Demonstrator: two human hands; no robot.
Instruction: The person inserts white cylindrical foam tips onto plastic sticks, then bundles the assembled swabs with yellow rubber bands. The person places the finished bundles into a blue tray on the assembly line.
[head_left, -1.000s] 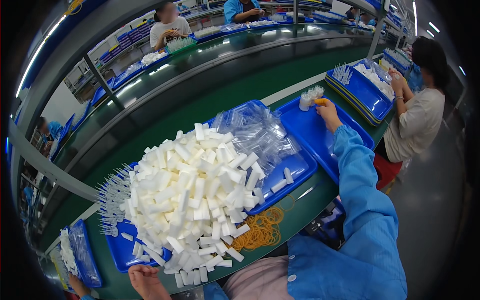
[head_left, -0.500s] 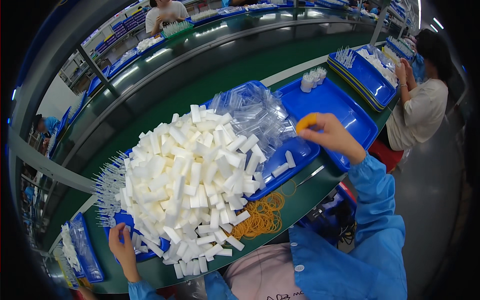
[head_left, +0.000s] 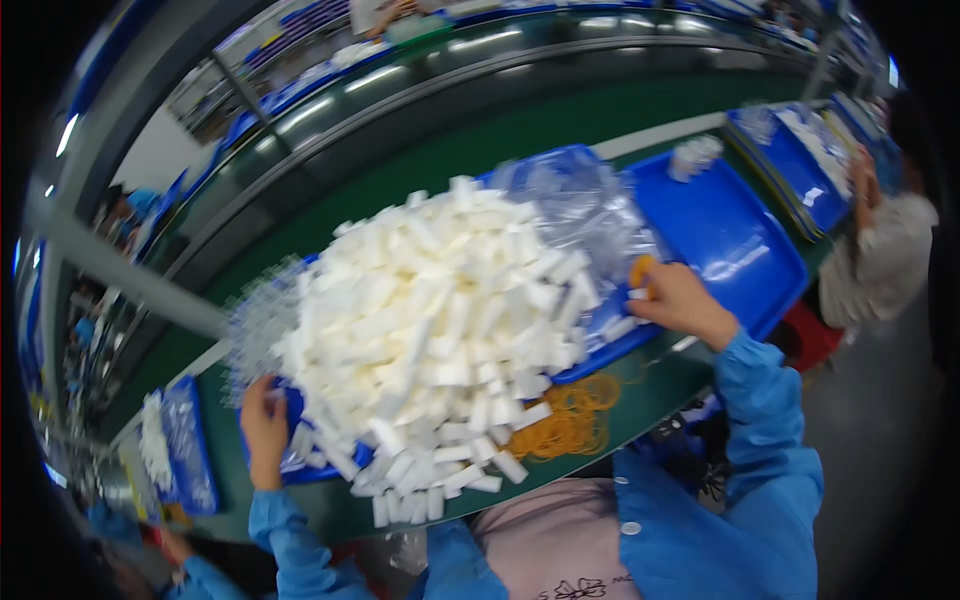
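A large heap of short white foam pieces (head_left: 430, 310) spreads across the middle of the bench. My right hand (head_left: 685, 303), with an orange cover (head_left: 641, 270) on a fingertip, is pinched over the blue tray right of the heap. A white piece shows blurred at its fingertips. Under that hand another loose white piece (head_left: 622, 326) lies in the tray. At the heap's left edge, my left hand (head_left: 265, 435) has its fingers loosely bent and apart, with nothing visible in them. Just beyond it stand many thin clear plastic sticks (head_left: 265, 315), smeared by motion.
Clear plastic sleeves (head_left: 570, 200) lie behind the heap's right side. Orange rubber bands (head_left: 570, 420) sit at the bench's near edge. A blue tray (head_left: 715, 240) at right holds white-and-clear bundles (head_left: 694, 157). A co-worker (head_left: 885, 250) sits far right; more trays (head_left: 190, 445) stand left.
My right hand has come down to the loose white pieces and now pinches one. The whole view has shifted, so the heap and trays appear further right. My left hand stays by the heap's left edge.
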